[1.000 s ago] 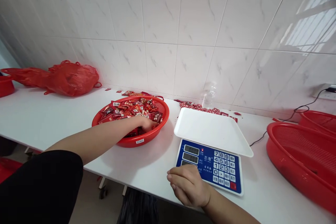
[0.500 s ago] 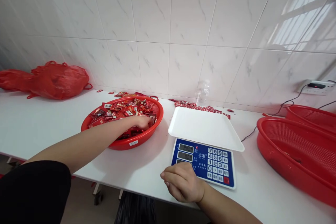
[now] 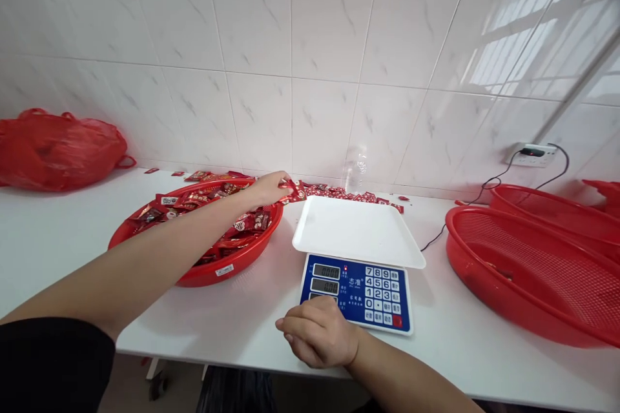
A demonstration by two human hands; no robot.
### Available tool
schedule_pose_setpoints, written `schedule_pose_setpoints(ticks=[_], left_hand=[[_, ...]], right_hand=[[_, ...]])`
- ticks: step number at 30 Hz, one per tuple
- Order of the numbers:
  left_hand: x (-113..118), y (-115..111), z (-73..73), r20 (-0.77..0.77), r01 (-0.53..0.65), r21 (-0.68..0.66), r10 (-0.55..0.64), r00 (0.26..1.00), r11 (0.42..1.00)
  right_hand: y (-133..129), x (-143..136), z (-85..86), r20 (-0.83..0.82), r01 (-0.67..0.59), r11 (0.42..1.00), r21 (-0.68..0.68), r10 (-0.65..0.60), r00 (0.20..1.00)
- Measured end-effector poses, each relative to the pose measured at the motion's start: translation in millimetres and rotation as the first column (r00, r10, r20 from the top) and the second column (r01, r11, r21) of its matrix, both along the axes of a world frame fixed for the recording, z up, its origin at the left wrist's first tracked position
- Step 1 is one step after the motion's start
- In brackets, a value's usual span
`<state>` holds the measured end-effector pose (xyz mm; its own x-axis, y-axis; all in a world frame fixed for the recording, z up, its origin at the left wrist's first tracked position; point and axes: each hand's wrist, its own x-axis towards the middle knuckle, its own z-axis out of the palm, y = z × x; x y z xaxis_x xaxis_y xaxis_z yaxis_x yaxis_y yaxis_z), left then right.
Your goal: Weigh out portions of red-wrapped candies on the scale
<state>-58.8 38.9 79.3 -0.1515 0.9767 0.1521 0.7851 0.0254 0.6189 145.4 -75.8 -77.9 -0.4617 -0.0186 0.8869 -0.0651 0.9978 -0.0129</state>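
Note:
My left hand (image 3: 272, 188) is closed on a red wrapped packet (image 3: 297, 192) with a light floral print, held above the right rim of a red plastic basket (image 3: 261, 250). Many small red packets (image 3: 242, 224) fill that basket, partly hidden by my left forearm. A white-and-blue digital scale (image 3: 356, 293) stands to the right, its white tray (image 3: 358, 229) bare and its top display at zeros. Over the scale's front left corner, my right hand (image 3: 317, 333) is curled with fingers pressed together, covering part of the lowest display; what it holds, if anything, is hidden.
Loose red packets (image 3: 339, 192) lie along the wall, by a clear plastic bottle (image 3: 357, 171). Red bags (image 3: 58, 150) sit far left. Red baskets (image 3: 513, 284) stand at right, below a wall socket (image 3: 533, 155) with a cable (image 3: 484, 187) running to the scale.
My left hand has risen out of the basket's packets and moved to its right rim, bringing a red packet. My right hand stays curled by the scale. The view has shifted to the right.

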Motion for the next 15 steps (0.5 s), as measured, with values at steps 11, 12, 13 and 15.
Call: schedule_pose_setpoints(ticks=[11, 12, 13, 15], left_hand=[[30, 22, -29.4, 0.141, 0.275, -0.134, -0.256, 0.956, 0.952], [17, 25, -28.8, 0.059, 0.222, -0.137, -0.216, 0.975, 0.965], [3, 26, -28.2, -0.012, 0.168, -0.145, -0.171, 0.985, 0.975], [-30, 27, -28.2, -0.113, 0.077, -0.173, -0.098, 0.989, 0.982]], right_hand=[[4, 0, -8.2, 0.079, 0.018, 0.999, 0.030, -0.021, 0.997], [3, 0, -8.1, 0.071, 0.018, 1.000, 0.023, -0.020, 0.997], [3, 1, -7.7, 0.058, 0.016, 1.000, 0.013, -0.017, 0.998], [1, 1, -6.3, 0.033, 0.009, 1.000, -0.007, -0.009, 0.999]])
